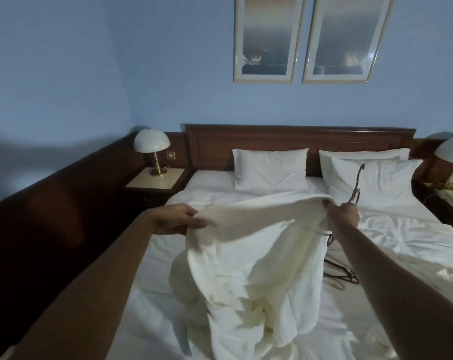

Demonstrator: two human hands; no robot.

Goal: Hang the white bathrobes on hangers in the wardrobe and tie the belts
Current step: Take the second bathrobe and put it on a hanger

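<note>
Over the bed (401,229), the left hand (177,219) pinches the white bathrobe (246,255) at its left edge; the right hand (346,214) grips its right edge plus a hanger (356,185).

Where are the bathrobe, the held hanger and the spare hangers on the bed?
bathrobe (248,255): head view, middle of the hanging cloth.
held hanger (435,188): head view, hook stem above the right hand.
spare hangers (343,278): head view, dark wires lying on the sheet.

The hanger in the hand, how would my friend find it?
Start at the bed and find the bathrobe held up over it. The right hand grips its corner and a hanger. This hanger's hook points up against a pillow; other hangers lie flat.
</note>
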